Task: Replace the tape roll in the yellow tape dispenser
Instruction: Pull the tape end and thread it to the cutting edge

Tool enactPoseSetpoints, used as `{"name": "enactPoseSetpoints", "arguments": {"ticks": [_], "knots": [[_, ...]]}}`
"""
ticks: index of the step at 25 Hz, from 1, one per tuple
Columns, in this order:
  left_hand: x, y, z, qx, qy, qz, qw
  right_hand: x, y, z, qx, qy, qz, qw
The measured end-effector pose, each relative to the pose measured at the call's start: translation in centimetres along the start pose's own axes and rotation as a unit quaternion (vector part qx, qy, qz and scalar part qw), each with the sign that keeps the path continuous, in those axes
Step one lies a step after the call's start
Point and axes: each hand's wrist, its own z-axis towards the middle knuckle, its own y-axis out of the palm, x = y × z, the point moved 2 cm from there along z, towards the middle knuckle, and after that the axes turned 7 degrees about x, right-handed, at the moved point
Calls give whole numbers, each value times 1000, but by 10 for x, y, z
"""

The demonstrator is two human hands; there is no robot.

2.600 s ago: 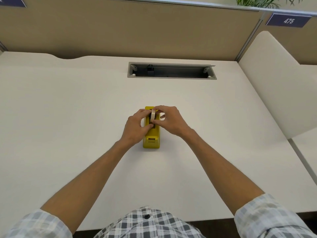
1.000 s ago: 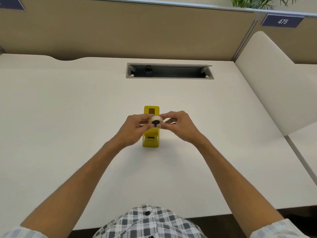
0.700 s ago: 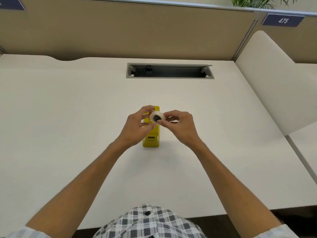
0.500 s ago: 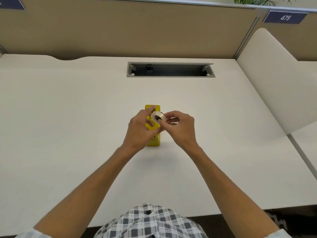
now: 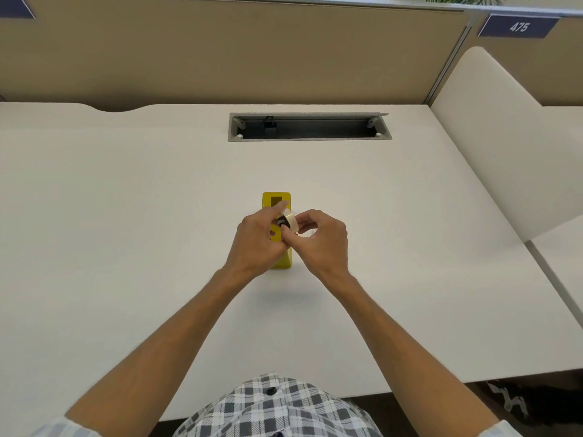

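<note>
Head view shows your right hand (image 5: 318,238) pinching the tape roll (image 5: 290,219) by its rim, while your left hand (image 5: 260,239) curls its fingertips at the dark hub in the middle. The roll hangs tilted just above the yellow dispenser (image 5: 277,200), which rests on the desk (image 5: 126,216) with its slot open. Keep the rim steady and work the hub straight along its axis, not sideways. Both wrists meet over the dispenser, forearms angled inward.
</note>
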Motion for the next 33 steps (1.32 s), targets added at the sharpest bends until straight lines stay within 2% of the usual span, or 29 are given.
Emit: {"name": "enactPoseSetpoints", "arguments": {"ticks": [3, 7, 17, 33], "knots": [[-1, -4, 4, 5, -10, 36, 999, -1, 4, 4, 2, 25, -11, 1000], [-8, -5, 13, -13, -14, 19, 1000, -3, 12, 7, 7, 51, -47, 998], [-20, 1, 29, -19, 4, 23, 1000, -2, 37, 14, 42, 64, -93, 993], [-39, -3, 41, -5, 51, 57, 997, -4, 53, 26, 48, 52, -151, 986]]}}
